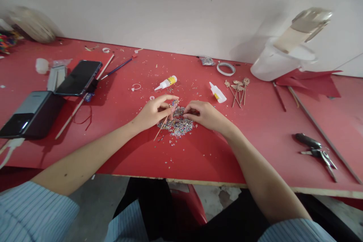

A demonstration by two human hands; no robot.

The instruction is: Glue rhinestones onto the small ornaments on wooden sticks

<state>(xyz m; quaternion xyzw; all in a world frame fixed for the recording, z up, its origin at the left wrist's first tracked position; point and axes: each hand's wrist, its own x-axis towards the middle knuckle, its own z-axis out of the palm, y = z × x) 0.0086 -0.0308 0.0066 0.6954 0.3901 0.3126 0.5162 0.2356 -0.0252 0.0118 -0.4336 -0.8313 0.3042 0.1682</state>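
My left hand pinches a thin wooden stick whose top is covered in small colourful, shiny bits. The stick slants down toward me. Across from it, my right hand has thumb and forefinger brought together at the edge of a pile of tiny glittering pieces; whatever those fingertips hold is too small to make out. Behind the hands lie two small glue bottles, one with a yellow label and one tipped over with its nozzle pointing back. Several sticks with pale flower-shaped tops rest to the right.
At left are a phone, a power bank and a long pale rod. A tape roll and a white bucket stand near the wall. Keys and a long brown rod lie at right.
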